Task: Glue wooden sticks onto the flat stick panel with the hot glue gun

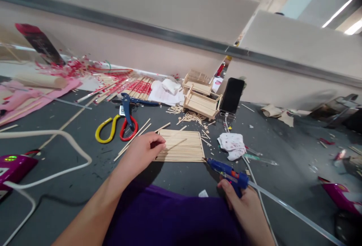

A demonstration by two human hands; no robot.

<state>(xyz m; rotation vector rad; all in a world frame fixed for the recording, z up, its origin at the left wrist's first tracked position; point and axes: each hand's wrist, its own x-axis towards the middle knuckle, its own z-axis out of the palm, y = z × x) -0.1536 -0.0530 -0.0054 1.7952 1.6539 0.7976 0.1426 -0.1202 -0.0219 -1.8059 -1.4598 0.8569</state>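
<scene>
While our left hand (pixel 144 153) pinches a stick (pixel 178 143) over the panel (pixel 194 152) at centre frame, our right hand (pixel 244 202) grasps the glue gun (pixel 224 168), seemingly for gluing, which likely calls next for exact alignment.

- No word, number or sign can be read clearly.
- Pale marks on the red-topped dark box (pixel 42 44), far left, are blurred.
- Print on the blue glue gun (pixel 226 168), near right, is too small to make out.
</scene>
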